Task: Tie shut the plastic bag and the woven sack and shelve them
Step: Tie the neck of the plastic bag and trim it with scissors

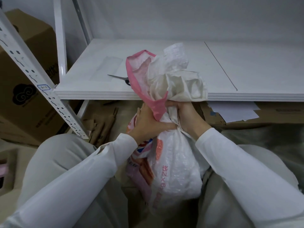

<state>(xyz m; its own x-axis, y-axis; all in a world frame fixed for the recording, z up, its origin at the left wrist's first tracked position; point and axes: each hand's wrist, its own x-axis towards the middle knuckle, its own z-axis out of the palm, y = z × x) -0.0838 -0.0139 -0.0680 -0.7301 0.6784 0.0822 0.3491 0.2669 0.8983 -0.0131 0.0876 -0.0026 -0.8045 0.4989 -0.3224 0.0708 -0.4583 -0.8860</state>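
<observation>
Both hands are clamped on the gathered neck of the woven sack (174, 170). The left hand (148, 122) wraps the neck from the sack's left side, thumb laid across the front and fingers tucked behind the pink hem (131, 74). The right hand (186, 115) curls round the same neck from the sack's right side, just above a pale tie (179, 128) that cinches the cloth. The two hands are close together, with only the bunched neck between them.

The sack stands upright between the person's knees, its filled, printed body below the hands. Its loose mouth fans out above them, and crinkled clear plastic (176, 53) shows at the top. I cannot tell whether that plastic is the plastic bag.

Behind the sack's mouth runs a white shelf (246, 66). Scissors (119, 78) lie on it just left of the hem. Further left of the sack stand a slotted upright (32, 74) and cardboard boxes (24, 89).

The step in hand looks like closing the sack: the neck is gathered and a tie is round it, but whether the knot is finished is hidden by the fingers. If it is not, the next move calls for one hand to keep the neck squeezed while the other pulls the tie's ends tight. Then the sack has to be lifted by neck and body onto the shelf behind it, landing clear of the scissors.
</observation>
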